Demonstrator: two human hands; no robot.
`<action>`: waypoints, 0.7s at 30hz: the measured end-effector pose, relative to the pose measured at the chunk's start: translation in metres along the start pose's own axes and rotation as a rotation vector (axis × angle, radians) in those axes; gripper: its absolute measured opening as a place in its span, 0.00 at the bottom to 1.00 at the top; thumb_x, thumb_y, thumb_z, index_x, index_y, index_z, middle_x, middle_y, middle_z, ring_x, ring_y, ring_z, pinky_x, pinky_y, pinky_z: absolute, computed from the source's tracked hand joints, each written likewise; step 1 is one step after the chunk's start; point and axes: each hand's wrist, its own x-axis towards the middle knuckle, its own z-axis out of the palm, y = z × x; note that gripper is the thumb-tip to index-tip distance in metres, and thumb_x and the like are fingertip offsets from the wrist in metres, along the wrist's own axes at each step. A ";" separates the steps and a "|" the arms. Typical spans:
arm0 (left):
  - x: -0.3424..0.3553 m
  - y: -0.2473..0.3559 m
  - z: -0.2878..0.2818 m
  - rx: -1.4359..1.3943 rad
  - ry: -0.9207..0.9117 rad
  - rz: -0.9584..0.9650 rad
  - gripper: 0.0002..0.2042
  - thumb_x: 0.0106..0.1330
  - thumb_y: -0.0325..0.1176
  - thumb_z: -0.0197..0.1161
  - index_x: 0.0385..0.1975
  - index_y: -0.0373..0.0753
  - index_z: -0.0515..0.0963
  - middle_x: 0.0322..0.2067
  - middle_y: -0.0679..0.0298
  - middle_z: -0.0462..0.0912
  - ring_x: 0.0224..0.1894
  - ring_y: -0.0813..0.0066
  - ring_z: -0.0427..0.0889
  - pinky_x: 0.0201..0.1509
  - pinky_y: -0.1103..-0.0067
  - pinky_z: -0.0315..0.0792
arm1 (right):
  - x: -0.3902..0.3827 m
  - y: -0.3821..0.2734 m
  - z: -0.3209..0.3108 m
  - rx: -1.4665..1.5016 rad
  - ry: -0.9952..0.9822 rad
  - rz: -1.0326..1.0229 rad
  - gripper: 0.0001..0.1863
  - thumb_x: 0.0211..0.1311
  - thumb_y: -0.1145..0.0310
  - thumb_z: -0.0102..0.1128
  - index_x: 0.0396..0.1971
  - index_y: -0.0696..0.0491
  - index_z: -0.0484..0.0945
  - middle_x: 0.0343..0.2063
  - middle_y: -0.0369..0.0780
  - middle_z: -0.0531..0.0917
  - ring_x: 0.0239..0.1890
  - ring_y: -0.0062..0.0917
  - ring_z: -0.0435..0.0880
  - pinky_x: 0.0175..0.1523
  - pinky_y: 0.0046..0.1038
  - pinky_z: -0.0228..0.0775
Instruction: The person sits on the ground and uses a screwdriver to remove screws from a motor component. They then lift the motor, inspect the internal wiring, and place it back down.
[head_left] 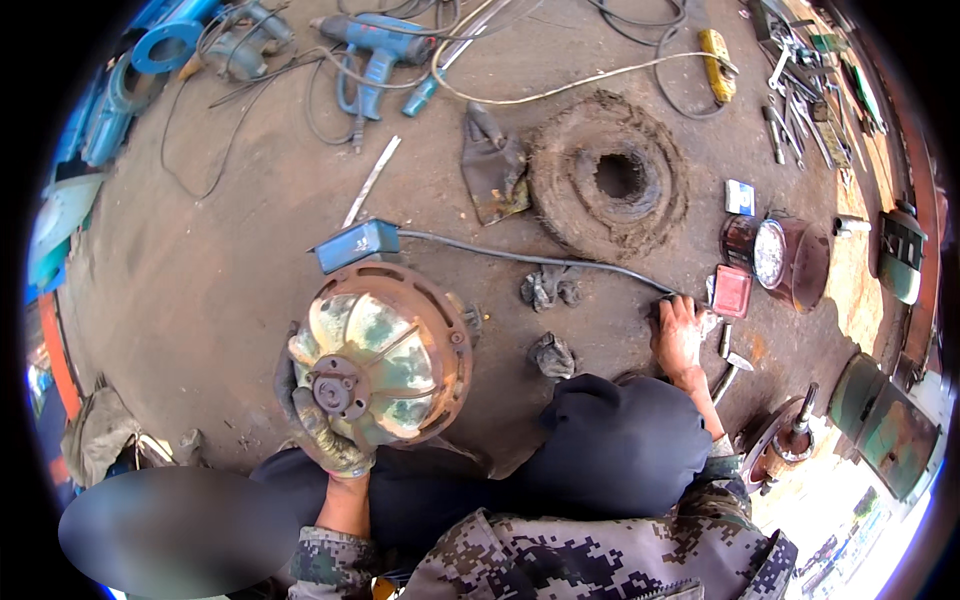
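Observation:
My left hand [330, 435], in a dirty glove, grips the lower left of a rusty domed metal housing [400, 350] with patchy pale green paint and a dark central hub. My bare right hand [678, 340] is low on the ground right of my knee, fingers curled over something small I cannot make out, beside the end of a grey cable [540, 257]. A red rectangular tin [731, 292] and a hammer [733, 372] are near that hand. A blue box [356, 243] lies just above the housing. Crumpled dark rags [550, 355] lie between my hands.
A grimy metal ring [565, 190] sits at centre back, beside a dark glove [495, 160]. Blue power tools [372, 70] and cords lie behind. Spanners [790, 120] and rusty cans [800, 260] are on the right, a rusty shafted part [780, 450] lower right, blue castings [165, 40] upper left.

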 end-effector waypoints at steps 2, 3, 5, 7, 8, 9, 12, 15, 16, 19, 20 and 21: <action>0.004 0.002 -0.001 0.093 0.021 0.071 0.31 0.82 0.52 0.56 0.74 0.35 0.65 0.70 0.40 0.70 0.66 0.44 0.78 0.70 0.59 0.72 | 0.007 -0.006 -0.006 0.252 0.049 0.000 0.11 0.58 0.74 0.72 0.40 0.54 0.81 0.40 0.44 0.84 0.48 0.43 0.85 0.56 0.46 0.76; 0.007 0.003 0.000 0.160 0.007 0.113 0.31 0.82 0.51 0.56 0.74 0.33 0.67 0.70 0.41 0.72 0.65 0.46 0.79 0.70 0.60 0.72 | 0.013 -0.010 -0.014 0.427 0.089 0.007 0.11 0.60 0.76 0.73 0.41 0.56 0.81 0.39 0.44 0.86 0.42 0.40 0.88 0.49 0.39 0.80; 0.007 0.009 0.009 -0.637 0.180 -0.510 0.29 0.85 0.48 0.50 0.74 0.30 0.65 0.69 0.51 0.74 0.68 0.63 0.76 0.73 0.66 0.70 | 0.029 -0.025 -0.034 0.920 0.073 0.219 0.11 0.64 0.78 0.74 0.43 0.58 0.81 0.36 0.41 0.89 0.34 0.28 0.88 0.39 0.28 0.79; 0.010 0.008 0.011 -0.509 0.154 -0.501 0.31 0.82 0.47 0.56 0.72 0.27 0.69 0.68 0.45 0.77 0.68 0.55 0.78 0.72 0.63 0.70 | 0.047 -0.035 -0.073 1.278 -0.007 0.241 0.09 0.68 0.77 0.73 0.44 0.57 0.82 0.36 0.38 0.89 0.36 0.21 0.87 0.41 0.24 0.78; 0.011 0.008 0.012 -0.509 0.152 -0.500 0.30 0.82 0.47 0.57 0.72 0.27 0.69 0.69 0.45 0.76 0.69 0.54 0.78 0.73 0.63 0.69 | 0.057 -0.044 -0.096 1.335 0.020 0.196 0.09 0.68 0.79 0.72 0.44 0.56 0.81 0.37 0.38 0.88 0.36 0.21 0.87 0.41 0.24 0.78; 0.013 0.006 0.012 -0.537 0.145 -0.483 0.30 0.81 0.47 0.58 0.72 0.28 0.69 0.70 0.44 0.75 0.70 0.53 0.77 0.74 0.62 0.69 | 0.068 -0.056 -0.119 1.535 0.035 0.139 0.10 0.67 0.80 0.73 0.41 0.56 0.79 0.38 0.40 0.88 0.36 0.22 0.86 0.42 0.25 0.78; 0.016 0.006 0.010 -0.423 0.130 -0.445 0.30 0.79 0.47 0.60 0.71 0.30 0.71 0.72 0.41 0.73 0.72 0.48 0.75 0.76 0.61 0.67 | 0.091 -0.099 -0.195 1.640 -0.055 -0.167 0.13 0.65 0.79 0.75 0.38 0.55 0.75 0.40 0.43 0.86 0.36 0.24 0.84 0.42 0.26 0.77; 0.020 0.011 0.009 -0.344 0.149 -0.399 0.29 0.77 0.46 0.63 0.70 0.31 0.72 0.71 0.40 0.73 0.71 0.44 0.76 0.75 0.59 0.67 | 0.086 -0.162 -0.251 1.519 -0.196 -0.421 0.15 0.61 0.82 0.77 0.35 0.56 0.76 0.37 0.46 0.88 0.37 0.26 0.86 0.42 0.29 0.80; 0.022 0.013 0.009 -0.340 0.167 -0.378 0.29 0.76 0.45 0.63 0.69 0.32 0.73 0.70 0.39 0.73 0.70 0.43 0.76 0.74 0.59 0.68 | 0.083 -0.187 -0.260 1.441 -0.200 -0.579 0.14 0.59 0.83 0.78 0.33 0.56 0.77 0.37 0.46 0.89 0.38 0.28 0.88 0.42 0.29 0.81; 0.026 0.016 0.010 -0.308 0.190 -0.393 0.27 0.74 0.43 0.65 0.67 0.33 0.74 0.68 0.39 0.75 0.68 0.40 0.77 0.73 0.57 0.68 | 0.075 -0.247 -0.275 1.101 -0.250 -0.925 0.14 0.53 0.84 0.79 0.30 0.56 0.80 0.37 0.44 0.92 0.40 0.33 0.91 0.44 0.32 0.81; 0.027 0.015 0.009 -0.241 0.208 -0.320 0.26 0.71 0.39 0.68 0.65 0.33 0.75 0.66 0.40 0.77 0.66 0.39 0.77 0.72 0.56 0.70 | 0.074 -0.262 -0.277 1.050 -0.192 -1.048 0.14 0.53 0.84 0.79 0.31 0.55 0.81 0.37 0.42 0.92 0.39 0.35 0.91 0.45 0.33 0.81; 0.028 0.014 0.008 -0.228 0.199 -0.312 0.27 0.70 0.39 0.69 0.65 0.33 0.75 0.66 0.41 0.77 0.67 0.39 0.77 0.72 0.56 0.70 | 0.072 -0.276 -0.276 0.983 -0.192 -1.113 0.14 0.52 0.84 0.79 0.32 0.55 0.82 0.38 0.41 0.92 0.38 0.36 0.91 0.46 0.34 0.81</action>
